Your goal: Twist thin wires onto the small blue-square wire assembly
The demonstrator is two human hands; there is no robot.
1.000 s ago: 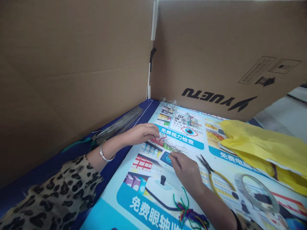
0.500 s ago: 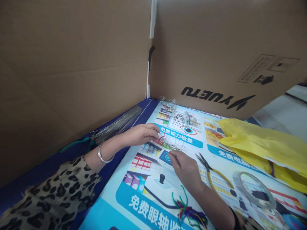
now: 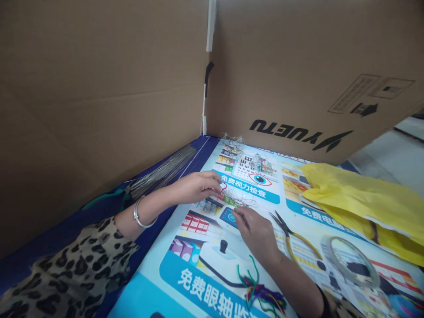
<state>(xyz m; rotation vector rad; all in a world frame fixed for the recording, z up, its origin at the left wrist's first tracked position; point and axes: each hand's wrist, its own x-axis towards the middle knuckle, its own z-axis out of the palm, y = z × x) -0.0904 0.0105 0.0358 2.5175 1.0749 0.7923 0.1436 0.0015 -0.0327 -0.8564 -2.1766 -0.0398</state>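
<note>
My left hand [image 3: 198, 186] is closed in a pinch at the left edge of the printed sheet, with a bit of red string [image 3: 223, 190] at its fingertips. Just right of it lies a loose tangle of thin wire [image 3: 241, 199]. My right hand [image 3: 254, 227] is also pinched, its fingertips at the near side of this tangle. What the right fingers hold is too small to tell. Yellow-handled pliers [image 3: 288, 234] lie open to the right of my right hand. A bundle of coloured strings [image 3: 261, 295] rests below my right wrist.
Cardboard walls [image 3: 106, 88] stand at the left and back. Long thin wires [image 3: 162, 170] lie at left. More tangled wire [image 3: 263, 164] is near the back. A yellow bag [image 3: 361, 198] and a clear tape roll [image 3: 353, 260] are at right.
My left fingers have shifted very slightly by the red string. My right hand has hardly moved.
</note>
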